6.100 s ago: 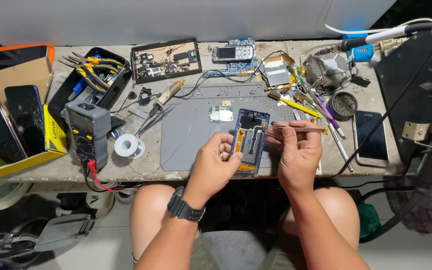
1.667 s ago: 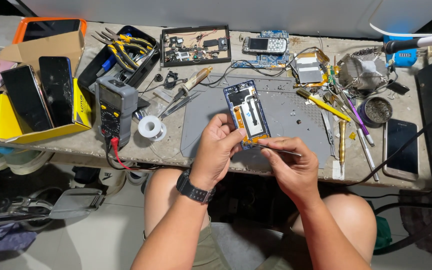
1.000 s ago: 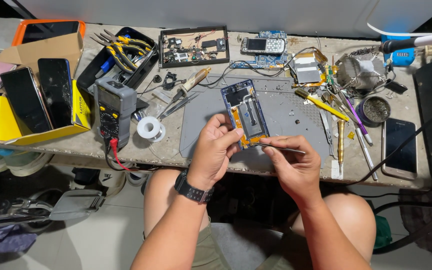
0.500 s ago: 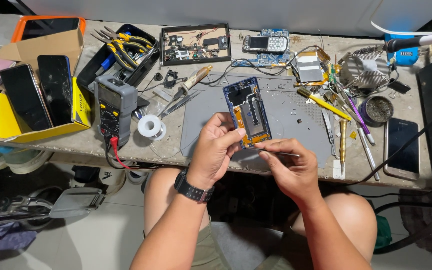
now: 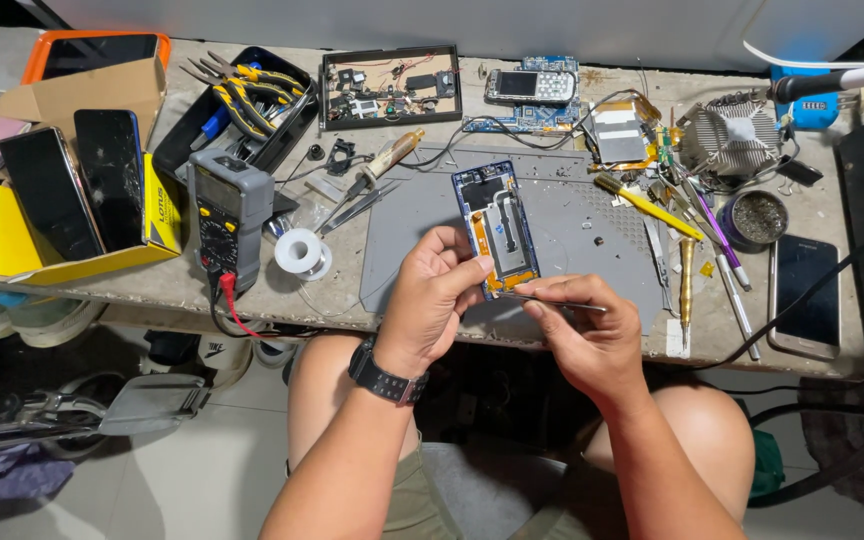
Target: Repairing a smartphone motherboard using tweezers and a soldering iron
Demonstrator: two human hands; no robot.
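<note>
While the left hand [image 5: 432, 300] curls around the bottom end of an opened phone [image 5: 498, 228], holding it tilted up over the grey mat [image 5: 592, 235], the right hand [image 5: 577, 335] pinches thin tweezers [image 5: 552, 299] just below it, tips touching the phone's lower edge. A black watch [image 5: 384, 375] sits on the left wrist. Left of the hands stand a grey meter [image 5: 228, 215] and a solder roll [image 5: 302, 252]. Right of them lie screwdrivers [image 5: 687, 270] and a dark phone [image 5: 805, 297].
</note>
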